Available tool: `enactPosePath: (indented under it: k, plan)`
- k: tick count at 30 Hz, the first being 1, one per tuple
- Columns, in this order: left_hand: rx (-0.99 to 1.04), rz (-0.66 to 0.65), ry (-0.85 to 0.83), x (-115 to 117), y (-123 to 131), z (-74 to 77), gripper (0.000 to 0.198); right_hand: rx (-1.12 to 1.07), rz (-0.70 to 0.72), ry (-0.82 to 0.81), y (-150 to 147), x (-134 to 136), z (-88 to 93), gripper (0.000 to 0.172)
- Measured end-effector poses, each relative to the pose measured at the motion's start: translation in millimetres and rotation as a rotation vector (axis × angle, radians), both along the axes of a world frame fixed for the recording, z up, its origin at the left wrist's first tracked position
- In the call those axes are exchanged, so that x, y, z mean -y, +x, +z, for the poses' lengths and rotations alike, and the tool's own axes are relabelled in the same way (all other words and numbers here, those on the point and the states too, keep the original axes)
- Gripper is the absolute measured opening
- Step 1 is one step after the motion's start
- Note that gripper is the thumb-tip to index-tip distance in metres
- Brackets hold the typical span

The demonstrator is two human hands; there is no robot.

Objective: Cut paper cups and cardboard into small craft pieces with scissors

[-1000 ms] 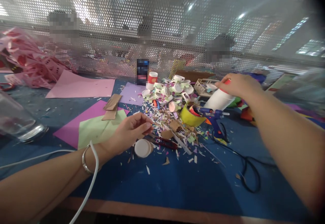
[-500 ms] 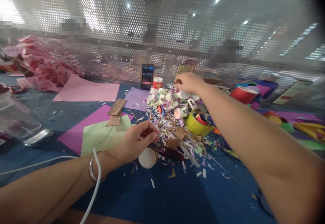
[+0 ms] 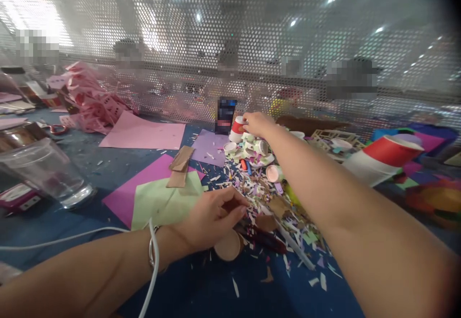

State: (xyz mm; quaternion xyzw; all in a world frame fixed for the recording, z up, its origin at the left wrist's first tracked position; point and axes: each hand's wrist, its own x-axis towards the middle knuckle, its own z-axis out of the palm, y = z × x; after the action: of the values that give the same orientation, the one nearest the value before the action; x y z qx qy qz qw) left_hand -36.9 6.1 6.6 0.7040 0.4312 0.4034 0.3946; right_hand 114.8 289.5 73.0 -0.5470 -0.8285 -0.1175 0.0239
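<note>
My right hand (image 3: pixel 257 123) reaches far across the blue table (image 3: pixel 252 289) to a small red and white cup (image 3: pixel 237 128) at the back of a heap of little white cups (image 3: pixel 252 149); its fingers curl against the cup. My left hand (image 3: pixel 212 217) hovers low over the paper scraps (image 3: pixel 266 198), fingers bent and pinched together, just above a small cup lying on its side (image 3: pixel 226 247). A silver bangle and a white cable (image 3: pixel 153 265) cross my left wrist.
A clear glass (image 3: pixel 50 171) stands at the left. Pink, magenta, pale green and purple sheets (image 3: pixel 162 202) lie on the table, with cardboard strips (image 3: pixel 180 164). A large red and white cup (image 3: pixel 382 157) lies at the right. A perforated metal screen (image 3: pixel 230 44) closes the back.
My right hand let go of the big red and white cup at the right and swung left to the small cup at the back. The view shifted right; my left hand stayed put.
</note>
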Motion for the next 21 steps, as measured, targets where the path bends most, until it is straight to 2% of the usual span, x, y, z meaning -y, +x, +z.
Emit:
enactPosePath:
  k: [5, 7, 11, 21]
  plan:
    - [0.023, -0.024, -0.026, 1, 1, 1.8, 0.013, -0.001, -0.018, 0.010, 0, -9, -2.0, 0.033]
    - [0.023, -0.026, -0.015, 0, 1, 1.6, 0.011, -0.008, -0.017, 0.023, 2, -9, 0.7, 0.033]
    - [0.012, -0.007, 0.047, -3, 1, -1.4, 0.010, -0.042, -0.008, 0.073, 6, -8, 9.7, 0.020]
    - [0.005, 0.002, 0.112, -4, 1, -7.8, 0.009, -0.103, 0.055, 0.165, 6, 3, 24.5, 0.020]
